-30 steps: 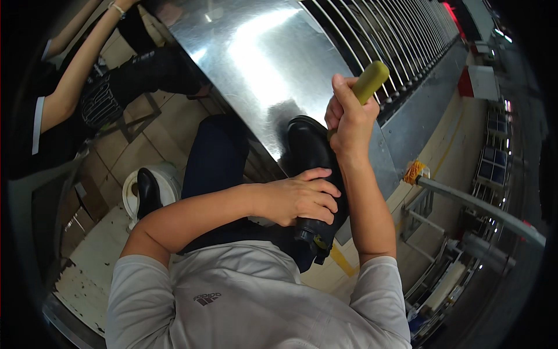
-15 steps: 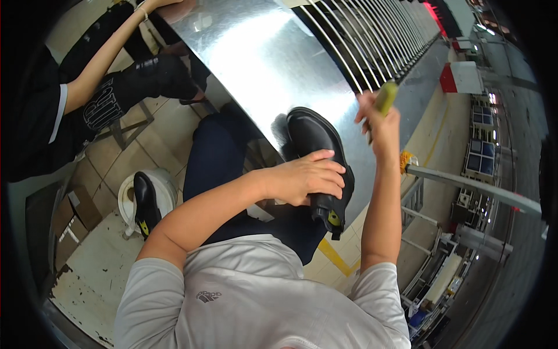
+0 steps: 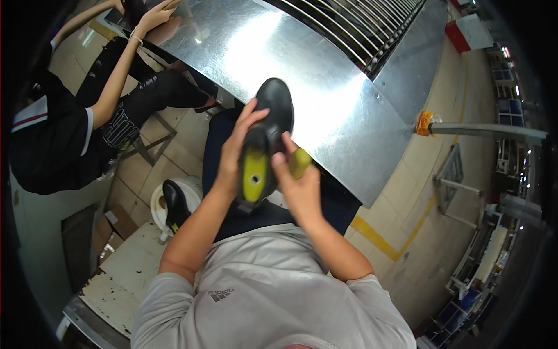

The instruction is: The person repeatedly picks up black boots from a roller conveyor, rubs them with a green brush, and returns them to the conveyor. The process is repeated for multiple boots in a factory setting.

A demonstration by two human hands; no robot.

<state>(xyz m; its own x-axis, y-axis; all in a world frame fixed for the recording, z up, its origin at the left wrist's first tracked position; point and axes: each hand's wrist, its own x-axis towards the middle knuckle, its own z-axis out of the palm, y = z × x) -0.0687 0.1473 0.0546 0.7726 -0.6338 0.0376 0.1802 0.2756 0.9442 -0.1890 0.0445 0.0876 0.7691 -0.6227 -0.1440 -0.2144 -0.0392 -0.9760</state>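
Big shiny metal worktop point(image 3: 325, 99) slopes off ahead, its near edge right over my lap. White bucket point(image 3: 156, 205) by my left knee has a black shoe point(image 3: 174, 203) standing in it. My left hand point(image 3: 235, 148) wraps the black shoe with yellow insole point(image 3: 264, 139); my right hand point(image 3: 299, 186) pinches a yellow-green pad point(image 3: 300, 163) beside it.
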